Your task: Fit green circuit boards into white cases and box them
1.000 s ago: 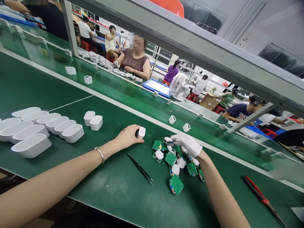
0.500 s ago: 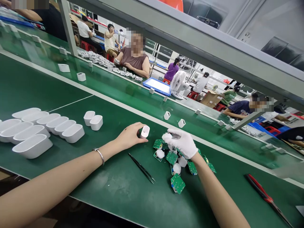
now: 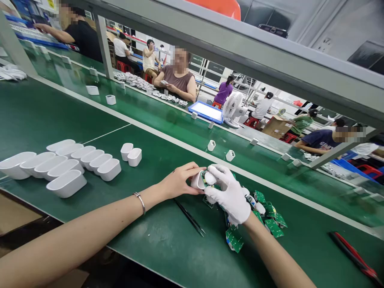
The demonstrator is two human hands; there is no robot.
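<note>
the right hand (image 3: 229, 197), pinching a board assembly (image 3: 210, 179), now reaches the casing (image 3: 196, 182) the left hand (image 3: 179, 179) grips, at its three o'clock; both parts meet.

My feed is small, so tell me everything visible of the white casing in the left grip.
The white casing is a small hollow shell with rounded corners, smooth and plastic-looking. It is tipped sideways, its open end towards the gloved right grip. The bare left grip holds it from outside, hiding part of its wall. A green circuit board with a white rounded cap is at its mouth; how far in, I can't tell, nor whether the casing touches the bench.
</note>
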